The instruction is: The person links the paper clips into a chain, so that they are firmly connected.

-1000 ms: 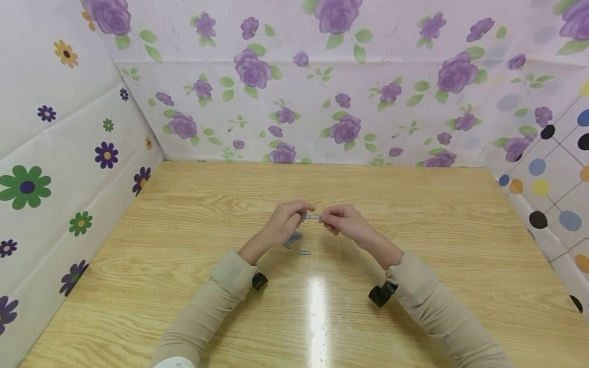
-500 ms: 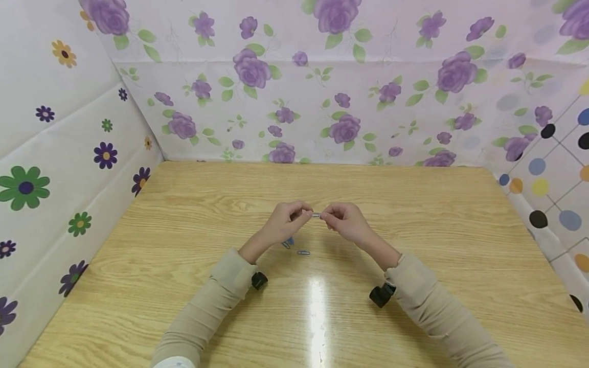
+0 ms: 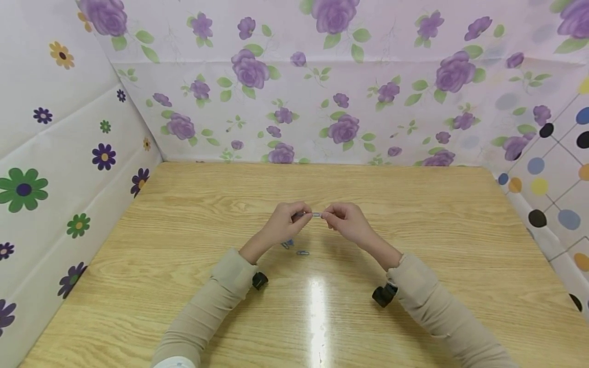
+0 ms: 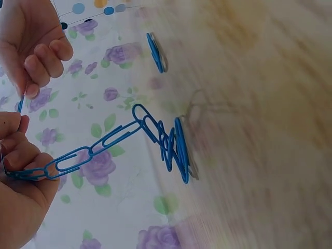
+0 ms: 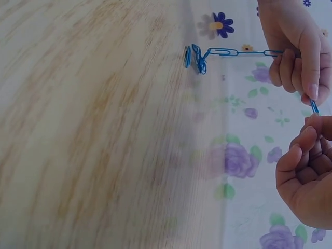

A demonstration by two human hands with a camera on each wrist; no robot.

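Both hands meet over the table, fingertips close together. My left hand (image 3: 284, 225) pinches a blue paper clip (image 3: 316, 215) between thumb and index finger. At the other end of that clip are the pinching fingertips of my right hand (image 3: 348, 223). A chain of linked blue paper clips (image 4: 111, 138) runs from inside my left hand down to the table, its lower links bunched in a small heap (image 4: 179, 150). The fingers hide most of the pinched clip, so I cannot tell how it joins the chain.
One loose blue paper clip (image 3: 303, 253) lies on the wooden table (image 3: 414, 204), just nearer than the heap. Flowered cloth (image 3: 294, 112) hangs behind the table, and patterned sheets stand at both sides. Each wrist carries a small black camera (image 3: 384, 295).
The left thumb has come forward onto the clip between the hands, and less of that clip shows. The last half second brings hardly any movement. The loose clip stays put.
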